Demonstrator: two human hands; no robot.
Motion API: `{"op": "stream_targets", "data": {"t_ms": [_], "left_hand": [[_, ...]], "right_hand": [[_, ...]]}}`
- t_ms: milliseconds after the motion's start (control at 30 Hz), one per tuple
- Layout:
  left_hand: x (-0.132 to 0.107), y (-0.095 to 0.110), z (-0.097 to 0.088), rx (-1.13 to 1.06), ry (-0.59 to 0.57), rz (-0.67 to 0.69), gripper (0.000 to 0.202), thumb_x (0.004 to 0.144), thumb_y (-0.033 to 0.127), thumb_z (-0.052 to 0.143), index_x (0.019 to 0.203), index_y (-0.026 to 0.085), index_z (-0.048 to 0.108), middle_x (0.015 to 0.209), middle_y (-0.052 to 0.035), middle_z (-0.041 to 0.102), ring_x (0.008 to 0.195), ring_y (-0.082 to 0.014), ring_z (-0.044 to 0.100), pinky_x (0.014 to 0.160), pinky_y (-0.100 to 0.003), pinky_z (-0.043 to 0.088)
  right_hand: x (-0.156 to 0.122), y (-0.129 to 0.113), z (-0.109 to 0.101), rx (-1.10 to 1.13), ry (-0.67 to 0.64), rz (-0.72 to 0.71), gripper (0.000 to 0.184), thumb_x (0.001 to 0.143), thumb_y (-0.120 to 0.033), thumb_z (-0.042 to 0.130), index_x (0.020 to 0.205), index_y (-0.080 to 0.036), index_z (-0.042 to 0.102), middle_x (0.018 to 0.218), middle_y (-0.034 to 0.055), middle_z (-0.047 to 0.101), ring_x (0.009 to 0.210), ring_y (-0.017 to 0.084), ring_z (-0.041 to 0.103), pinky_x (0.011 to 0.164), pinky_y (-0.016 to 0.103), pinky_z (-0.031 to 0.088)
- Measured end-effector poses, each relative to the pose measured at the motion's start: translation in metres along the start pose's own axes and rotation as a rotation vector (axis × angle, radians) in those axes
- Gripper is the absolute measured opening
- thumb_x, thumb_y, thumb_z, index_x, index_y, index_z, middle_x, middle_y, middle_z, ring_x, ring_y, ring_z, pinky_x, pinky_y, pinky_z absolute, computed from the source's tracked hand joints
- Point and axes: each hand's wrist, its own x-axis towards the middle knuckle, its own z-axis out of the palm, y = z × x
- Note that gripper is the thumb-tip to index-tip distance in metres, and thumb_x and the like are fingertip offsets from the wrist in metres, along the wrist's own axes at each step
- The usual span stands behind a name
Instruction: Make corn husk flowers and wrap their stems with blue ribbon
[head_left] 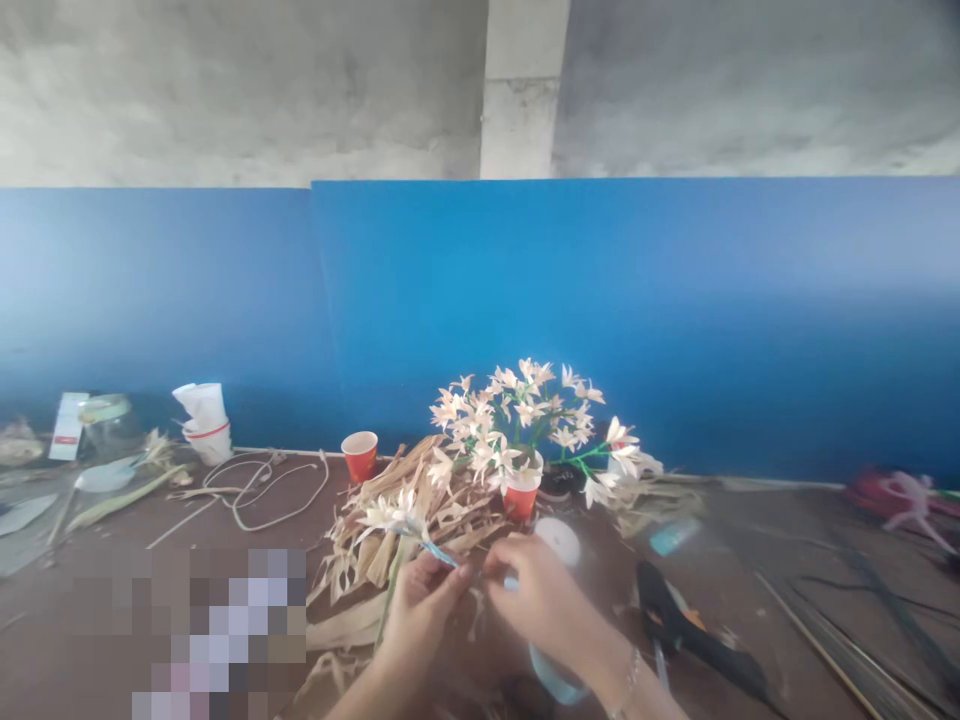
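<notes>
My left hand (424, 600) is closed round the thin stem of a pale artificial flower (397, 512), whose blossom points up and left. Light-blue wrapping (441, 553) shows on the stem by the fingertips. Close to the stem's end, my right hand (536, 590) has thumb and fingers pinched together, with a bit of light blue at them; what it grips is too small to make out. Beyond the hands, many similar cream flowers (529, 410) on green stems stand in a red paper cup (521, 500). Dried husks (360, 540) lie under and behind my left hand.
A white round object (557, 542) sits behind my right hand. To the right lies a black glue gun (686, 630), with thin rods (817, 640) beyond. Another red cup (361, 456), a pale cable (262, 490) and a glass jar (107, 425) are leftward. A blue panel (600, 300) borders the table.
</notes>
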Motion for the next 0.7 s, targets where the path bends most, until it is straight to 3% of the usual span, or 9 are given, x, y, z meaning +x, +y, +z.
{"op": "stream_targets", "data": {"t_ms": [133,267,400,600,700], "left_hand": [[0.000,-0.002,-0.001,0.002,-0.039,0.001,0.033,0.063,0.042,0.076,0.070,0.011,0.068,0.043,0.0027,0.054,0.037,-0.0075,0.043,0.039,-0.019,0.033],[0.000,0.003,0.000,-0.021,-0.047,-0.042,0.032,0.064,0.043,0.075,0.071,0.012,0.069,0.043,0.0021,0.054,0.037,-0.0084,0.043,0.040,-0.020,0.034],[0.000,0.015,0.002,0.004,-0.034,0.011,0.030,0.061,0.041,0.078,0.067,0.013,0.072,0.048,0.0007,0.057,0.045,-0.0087,0.045,0.045,-0.020,0.036],[0.001,0.022,0.003,0.046,-0.188,-0.024,0.030,0.064,0.043,0.075,0.061,0.013,0.071,0.043,0.0014,0.053,0.040,-0.0079,0.041,0.042,-0.019,0.032],[0.007,0.024,0.006,0.064,-0.192,-0.041,0.028,0.063,0.041,0.077,0.063,0.013,0.071,0.047,-0.0006,0.058,0.043,-0.0095,0.047,0.045,-0.020,0.037]], "right_hand": [[0.000,0.000,-0.004,0.062,-0.065,0.065,0.011,0.067,-0.013,0.055,0.061,-0.018,0.063,0.063,-0.0003,0.066,0.063,0.014,0.059,0.059,0.022,0.038],[-0.001,-0.006,-0.005,0.082,0.001,0.042,0.012,0.066,-0.011,0.055,0.057,-0.017,0.059,0.063,-0.0001,0.064,0.064,0.014,0.058,0.059,0.021,0.039],[-0.001,-0.012,-0.006,0.133,0.054,0.051,0.011,0.066,-0.012,0.056,0.056,-0.017,0.057,0.063,-0.0003,0.064,0.064,0.014,0.057,0.061,0.021,0.039],[0.000,-0.003,-0.014,0.395,-0.206,0.244,0.010,0.062,-0.019,0.063,0.055,-0.015,0.058,0.053,-0.0031,0.058,0.056,0.012,0.051,0.052,0.020,0.036],[0.002,0.001,-0.016,0.483,-0.213,0.245,0.013,0.061,-0.019,0.066,0.054,-0.015,0.056,0.053,-0.0044,0.055,0.055,0.010,0.049,0.051,0.019,0.034]]}}
